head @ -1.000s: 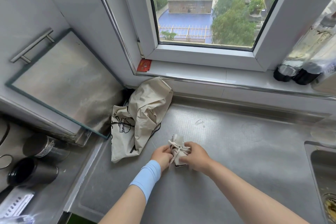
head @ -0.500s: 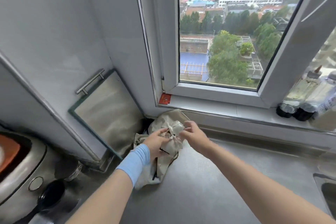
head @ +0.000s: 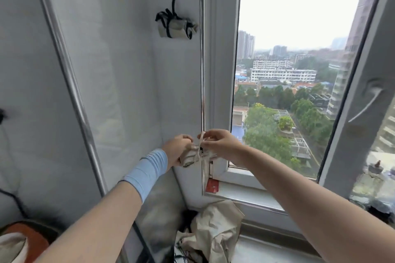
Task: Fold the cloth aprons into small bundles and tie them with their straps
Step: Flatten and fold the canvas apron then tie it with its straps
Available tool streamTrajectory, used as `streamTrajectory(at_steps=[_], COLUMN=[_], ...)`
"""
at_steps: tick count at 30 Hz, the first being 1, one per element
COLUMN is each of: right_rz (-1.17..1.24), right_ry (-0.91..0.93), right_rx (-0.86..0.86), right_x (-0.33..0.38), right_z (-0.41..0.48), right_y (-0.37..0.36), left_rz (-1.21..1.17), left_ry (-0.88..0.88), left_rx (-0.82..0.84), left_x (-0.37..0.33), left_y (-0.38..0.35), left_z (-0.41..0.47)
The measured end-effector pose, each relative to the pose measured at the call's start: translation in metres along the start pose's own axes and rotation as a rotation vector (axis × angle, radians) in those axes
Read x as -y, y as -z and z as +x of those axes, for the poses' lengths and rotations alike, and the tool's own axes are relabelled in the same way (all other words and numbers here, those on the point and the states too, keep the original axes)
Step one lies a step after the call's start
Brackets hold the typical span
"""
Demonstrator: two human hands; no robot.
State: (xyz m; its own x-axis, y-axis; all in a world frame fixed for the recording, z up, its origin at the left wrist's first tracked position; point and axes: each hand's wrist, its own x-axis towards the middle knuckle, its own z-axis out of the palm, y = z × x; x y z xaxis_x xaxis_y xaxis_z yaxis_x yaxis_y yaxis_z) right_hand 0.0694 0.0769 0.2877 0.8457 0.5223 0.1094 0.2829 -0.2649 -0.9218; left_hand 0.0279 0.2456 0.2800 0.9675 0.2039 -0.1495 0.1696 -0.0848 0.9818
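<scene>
The bundle [head: 193, 157] is held mid-air before the window frame [head: 215, 70]; the left hand [head: 177, 147] grips its end, the right hand [head: 220, 145] pinches the strap [head: 201, 137]; best lift it toward twelve o'clock, beside the hung bundle [head: 175, 28], knot taut.

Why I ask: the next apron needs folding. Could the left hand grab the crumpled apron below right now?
Probably not yet. The left hand grips the tied bundle up in the air while the right hand pinches its strap. Nothing blocks the crumpled apron below, but that hand is full.

Small beige strap-tied apron bundle [head: 191, 157] in midair
</scene>
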Motion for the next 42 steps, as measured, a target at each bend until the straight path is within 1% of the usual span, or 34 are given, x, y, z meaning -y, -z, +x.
streamTrajectory(at_steps=[4, 6, 8, 11, 17, 19, 22, 25, 27, 29, 33, 37, 40, 42], right_rz=[0.127, 0.140, 0.167, 0.192, 0.196, 0.218, 0.271, 0.299, 0.334, 0.324, 0.157, 0.112, 0.011, -0.014], right_ry=[0.046, 0.074, 0.097, 0.149, 0.214, 0.218, 0.220, 0.239, 0.245, 0.268, 0.328, 0.373, 0.364, 0.327], right_rx=[-0.084, -0.108, -0.133, -0.172, -0.228, -0.229, -0.249, -0.282, -0.273, -0.293, -0.401, -0.498, -0.594, -0.617], right_x=[0.052, 0.073, 0.092, 0.118, 0.161, 0.172, 0.187, 0.203, 0.215, 0.231, 0.267, 0.297, 0.309, 0.311], right_z=[0.021, 0.030, 0.040, 0.051, 0.062, 0.065, 0.072, 0.081, 0.085, 0.091, 0.106, 0.127, 0.146, 0.160], right_y=[0.003, 0.003, 0.005, 0.007, 0.015, 0.019, 0.023, 0.022, 0.022, 0.025, 0.039, 0.050, 0.057, 0.059], left_rz=[0.032, 0.091, 0.159, 0.177, 0.194, 0.167, 0.139, 0.267, 0.302, 0.320, 0.368, 0.405, 0.384, 0.364], left_ry=[-0.215, -0.329, -0.418, -0.474, -0.567, -0.619, -0.701, -0.756, -0.801, -0.842, -0.935, -0.967, -0.913, -0.851], left_rx=[0.019, -0.036, -0.137, -0.269, -0.329, -0.339, -0.401, -0.513, -0.561, -0.547, -0.500, -0.515, -0.568, -0.592], left_x=[-0.064, -0.087, -0.104, -0.127, -0.167, -0.176, -0.189, -0.200, -0.210, -0.226, -0.263, -0.301, -0.321, -0.327], left_y=[0.027, 0.034, 0.037, 0.044, 0.051, 0.053, 0.053, 0.052, 0.053, 0.058, 0.072, 0.085, 0.094, 0.097], left_z=[-0.009, -0.013, -0.012, -0.013, -0.017, -0.013, -0.002, 0.007, 0.010, 0.012, 0.018, 0.029, 0.043, 0.053])
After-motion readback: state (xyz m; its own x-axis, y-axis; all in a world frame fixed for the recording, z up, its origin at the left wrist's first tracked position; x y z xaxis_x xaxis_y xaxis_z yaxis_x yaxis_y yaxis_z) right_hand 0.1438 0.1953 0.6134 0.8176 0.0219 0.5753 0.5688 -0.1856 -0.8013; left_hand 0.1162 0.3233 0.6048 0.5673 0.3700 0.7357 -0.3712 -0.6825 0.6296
